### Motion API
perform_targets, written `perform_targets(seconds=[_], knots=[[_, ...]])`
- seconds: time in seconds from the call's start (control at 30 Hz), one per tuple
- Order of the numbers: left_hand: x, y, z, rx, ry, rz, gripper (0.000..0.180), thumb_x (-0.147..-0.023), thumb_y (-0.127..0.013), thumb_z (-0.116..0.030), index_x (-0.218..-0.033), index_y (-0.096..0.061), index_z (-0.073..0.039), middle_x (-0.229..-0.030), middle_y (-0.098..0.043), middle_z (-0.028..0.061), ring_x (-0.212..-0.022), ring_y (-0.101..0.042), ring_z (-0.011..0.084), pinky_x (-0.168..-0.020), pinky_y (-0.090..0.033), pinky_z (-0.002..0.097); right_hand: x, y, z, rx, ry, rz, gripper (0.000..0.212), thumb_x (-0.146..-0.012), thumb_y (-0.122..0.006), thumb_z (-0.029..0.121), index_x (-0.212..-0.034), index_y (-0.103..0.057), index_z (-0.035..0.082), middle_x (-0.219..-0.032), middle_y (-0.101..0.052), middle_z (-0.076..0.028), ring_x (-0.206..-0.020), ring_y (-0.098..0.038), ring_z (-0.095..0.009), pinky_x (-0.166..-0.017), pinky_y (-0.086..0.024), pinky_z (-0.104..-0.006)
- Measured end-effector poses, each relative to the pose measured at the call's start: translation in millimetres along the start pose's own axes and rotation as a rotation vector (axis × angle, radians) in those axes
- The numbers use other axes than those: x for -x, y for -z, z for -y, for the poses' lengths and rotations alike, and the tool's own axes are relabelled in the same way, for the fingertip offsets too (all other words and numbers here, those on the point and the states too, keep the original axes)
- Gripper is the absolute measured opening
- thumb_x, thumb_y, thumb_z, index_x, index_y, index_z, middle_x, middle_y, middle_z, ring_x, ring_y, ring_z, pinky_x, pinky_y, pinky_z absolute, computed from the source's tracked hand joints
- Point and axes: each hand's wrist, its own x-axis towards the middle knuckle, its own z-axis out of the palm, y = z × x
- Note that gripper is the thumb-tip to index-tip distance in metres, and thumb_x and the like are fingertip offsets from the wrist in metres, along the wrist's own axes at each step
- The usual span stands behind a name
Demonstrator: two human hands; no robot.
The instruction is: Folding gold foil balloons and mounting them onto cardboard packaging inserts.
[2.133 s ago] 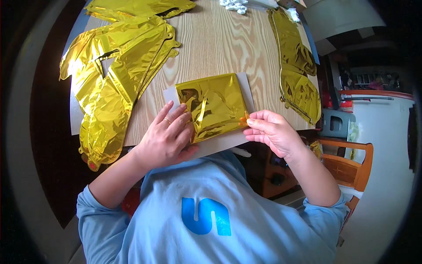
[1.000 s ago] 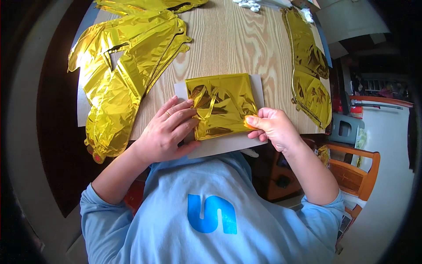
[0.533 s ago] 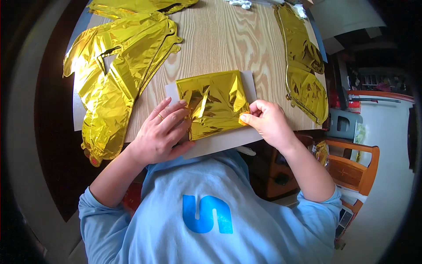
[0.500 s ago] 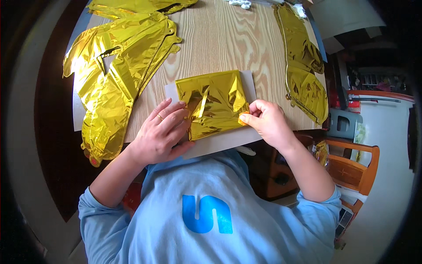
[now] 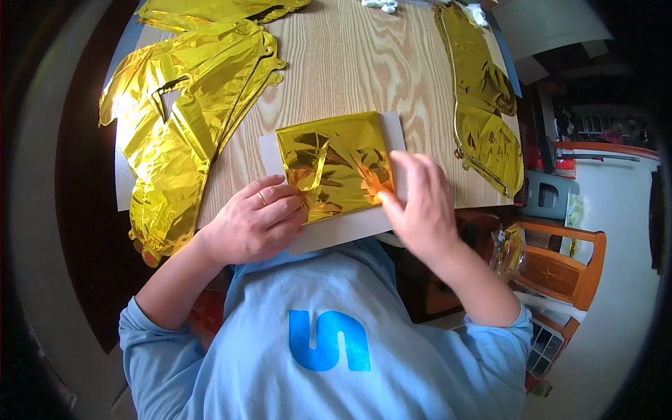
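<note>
A folded gold foil balloon [image 5: 339,157] forms a flat rectangle on a pale grey board [image 5: 350,229] at the table's near edge. My left hand [image 5: 255,220], a ring on one finger, has its fingers bent and closed on the foil's lower left edge. At the right edge is my right hand [image 5: 423,206], with its fingers stretched out and the thumb apart. Its thumb tip meets the foil near the lower right, and the shiny surface mirrors the fingers. The undersides of the left fingertips are hidden.
Unfolded gold foil balloons [image 5: 175,133] spread over the table's left side, with another gold balloon [image 5: 483,105] along the right edge. Small white pieces [image 5: 381,5] lie at the far edge. A wooden chair [image 5: 560,266] stands right of the wood-grain table [image 5: 343,63].
My right hand has let go of its pinch and straightened its fingers along the foil's right side. My left fingers have drawn together and moved slightly down on the lower left edge.
</note>
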Motion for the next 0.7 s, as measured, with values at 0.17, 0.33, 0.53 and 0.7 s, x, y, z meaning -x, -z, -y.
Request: perform_targets(seconds=[0.17, 0.33, 0.53, 0.7], knots=[[-4.9, -2.4, 1.2, 0.07, -0.002, -0.042, 0.029, -0.076, -0.076, -0.012, -0.102, -0.069, -0.001, -0.106, -0.064, 0.0125, -0.104, -0.064, 0.0307, -0.099, -0.054, 0.0462, 29.6, -25.0, 50.4, -0.118, 0.333, 0.067, 0.055, -0.089, -0.069, 0.025, -0.135, -0.056, -0.001, -0.149, -0.042, -0.027, -0.136, -0.043, -0.044, -0.115, -0.035, -0.0594], [0.8, 1.3, 3.1, 0.098, 0.013, -0.03, 0.029, -0.076, -0.077, -0.012, -0.101, -0.071, 0.001, -0.109, -0.065, 0.0141, -0.106, -0.065, 0.0313, -0.098, -0.055, 0.044, 43.6, -51.4, 64.3, -0.056, 0.268, 0.218, 0.08, -0.081, -0.077, 0.039, -0.146, -0.049, 0.003, -0.161, -0.028, -0.025, -0.149, -0.025, -0.047, -0.118, -0.022, -0.0677], [7.0, 4.9, 5.1, 0.138, 0.025, -0.025, 0.031, -0.076, -0.076, -0.009, -0.105, -0.072, 0.002, -0.113, -0.066, 0.0159, -0.109, -0.067, 0.0322, -0.097, -0.056, 0.0434, 45.9, -56.8, 67.4, -0.015, 0.228, 0.202, 0.089, -0.076, -0.082, 0.043, -0.152, -0.046, 0.012, -0.163, -0.025, -0.023, -0.15, -0.022, -0.046, -0.118, -0.02, -0.0675], [11.1, 5.3, 9.5, 0.194, 0.024, -0.025, 0.03, -0.077, -0.075, -0.008, -0.105, -0.072, 0.002, -0.114, -0.066, 0.0168, -0.109, -0.068, 0.0332, -0.096, -0.057, 0.044, 47.7, -61.4, 68.0, 0.027, 0.244, 0.18, 0.084, -0.079, -0.08, 0.042, -0.152, -0.047, 0.017, -0.163, -0.023, -0.025, -0.15, -0.02, -0.048, -0.117, -0.018, -0.0709]])
